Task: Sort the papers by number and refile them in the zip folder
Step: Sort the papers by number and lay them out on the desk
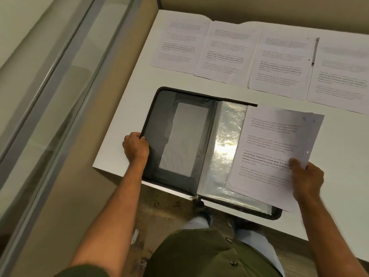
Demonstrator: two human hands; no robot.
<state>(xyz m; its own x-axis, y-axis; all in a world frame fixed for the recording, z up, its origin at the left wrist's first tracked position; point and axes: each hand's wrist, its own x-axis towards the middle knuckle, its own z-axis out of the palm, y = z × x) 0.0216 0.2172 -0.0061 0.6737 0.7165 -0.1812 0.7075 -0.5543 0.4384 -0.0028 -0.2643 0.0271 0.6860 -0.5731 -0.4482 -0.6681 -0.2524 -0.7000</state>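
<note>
Left hand (136, 149) grips the open grey fabric zip folder (179, 136) at 9 o'clock; right hand (306, 179) pinches a thin paper sheaf (273, 148) over its glossy plastic sleeves (223, 144).

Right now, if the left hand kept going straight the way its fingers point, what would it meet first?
The left hand grips the left edge of the open grey zip folder, fingers pointing right. Going on, it would likely meet the folder's grey inner cover pocket first; depth is unclear.

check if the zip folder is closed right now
No, the zip folder lies open flat on the table, its clear sleeves showing.
</note>
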